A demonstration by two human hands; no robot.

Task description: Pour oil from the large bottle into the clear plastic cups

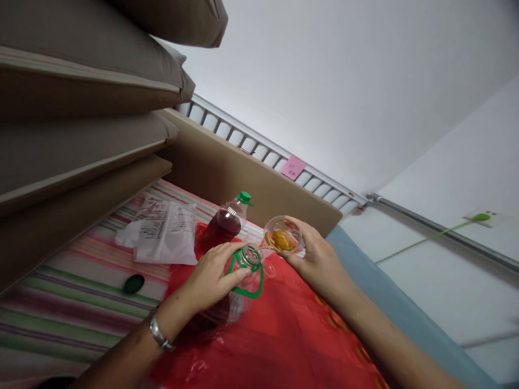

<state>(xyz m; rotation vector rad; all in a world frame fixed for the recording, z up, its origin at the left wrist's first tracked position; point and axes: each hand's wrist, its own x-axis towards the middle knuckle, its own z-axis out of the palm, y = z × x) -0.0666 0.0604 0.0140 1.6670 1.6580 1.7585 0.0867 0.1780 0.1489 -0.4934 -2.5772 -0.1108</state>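
Note:
My left hand [214, 275] is closed around the neck of a clear plastic jug [239, 308], which has a green carry handle [259, 286] and dark red liquid inside. The jug's mouth is uncapped. In my right hand [320, 254] is a clear plastic cup [290, 227], tilted toward the jug's mouth, with amber contents in it. Its rim is close to the opening, and a thin stream seems to run between them. Behind stands a second jug [227, 221] of dark red liquid, closed with a green cap [244, 198].
A loose dark green cap [133, 283] lies on the striped cloth [81, 297]. Beside it is a white printed plastic bag [166, 232]. Red plastic sheeting [292, 335] spreads under the jugs. Stacked cushions [89, 135] rise at the left, and a tan board [243, 178] runs along the back.

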